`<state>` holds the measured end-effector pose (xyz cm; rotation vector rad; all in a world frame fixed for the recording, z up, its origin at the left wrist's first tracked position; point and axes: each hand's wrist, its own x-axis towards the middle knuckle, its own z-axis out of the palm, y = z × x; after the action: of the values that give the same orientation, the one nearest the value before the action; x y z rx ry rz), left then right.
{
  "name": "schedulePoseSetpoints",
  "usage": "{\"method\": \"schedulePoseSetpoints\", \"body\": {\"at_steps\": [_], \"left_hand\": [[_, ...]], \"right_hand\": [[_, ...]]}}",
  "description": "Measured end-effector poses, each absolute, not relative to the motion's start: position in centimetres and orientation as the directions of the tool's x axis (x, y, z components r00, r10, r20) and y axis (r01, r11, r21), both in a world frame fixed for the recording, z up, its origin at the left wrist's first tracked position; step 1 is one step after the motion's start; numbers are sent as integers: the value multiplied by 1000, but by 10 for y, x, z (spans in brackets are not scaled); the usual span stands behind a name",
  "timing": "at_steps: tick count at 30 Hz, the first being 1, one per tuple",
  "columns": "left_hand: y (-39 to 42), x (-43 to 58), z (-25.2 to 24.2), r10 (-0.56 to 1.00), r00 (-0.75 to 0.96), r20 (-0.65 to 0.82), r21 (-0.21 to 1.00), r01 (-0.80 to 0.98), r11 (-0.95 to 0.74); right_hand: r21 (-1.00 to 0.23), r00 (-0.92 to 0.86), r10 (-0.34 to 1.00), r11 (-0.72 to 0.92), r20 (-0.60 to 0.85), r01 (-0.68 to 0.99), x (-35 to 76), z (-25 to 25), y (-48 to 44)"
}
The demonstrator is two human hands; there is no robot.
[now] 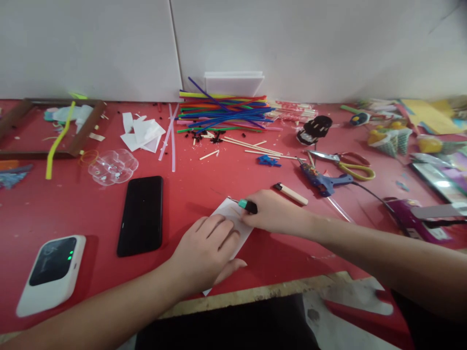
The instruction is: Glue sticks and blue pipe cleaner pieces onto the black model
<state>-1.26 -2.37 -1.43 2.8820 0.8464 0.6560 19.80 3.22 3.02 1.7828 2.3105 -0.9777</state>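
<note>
A white piece of card (225,208) lies slanted on the red table, close to its front edge. My left hand (209,245) presses down on it, fingers bent slightly and thumb apart, covering its middle. At the far end of the card, my right hand (272,211) grips a black and teal cutter knife (248,206). A thin tip points left from it over the card's top edge; most of the handle is hidden in the fist. Just beyond my right hand rests a cream lighter (292,194) with a dark top.
To the left are a black phone (141,214) and a white device (53,272). Coloured pipe cleaners (222,112) are piled at the back. On the right lie a blue glue gun (324,182) with its cord and scissors (343,163). White scraps (146,132) sit back left.
</note>
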Motion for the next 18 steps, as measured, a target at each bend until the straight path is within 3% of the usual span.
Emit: {"method": "schedulePoseSetpoints", "body": {"at_steps": [9, 13, 16, 18], "left_hand": [[-29, -13, -8, 625, 737, 255, 267, 568, -779], [-35, -13, -1, 711, 672, 206, 323, 639, -698], [-32, -16, 12, 731, 644, 225, 470, 586, -660], [-23, -21, 25, 814, 566, 131, 621, 593, -513]], "right_hand": [[-499, -342, 836, 96, -430, 861, 199, 29, 36], [-516, -223, 860, -53, -459, 855, 203, 44, 36], [-574, -115, 875, -204, -471, 793, 213, 55, 34], [-676, -78, 907, -248, -413, 694, 221, 59, 33]]}}
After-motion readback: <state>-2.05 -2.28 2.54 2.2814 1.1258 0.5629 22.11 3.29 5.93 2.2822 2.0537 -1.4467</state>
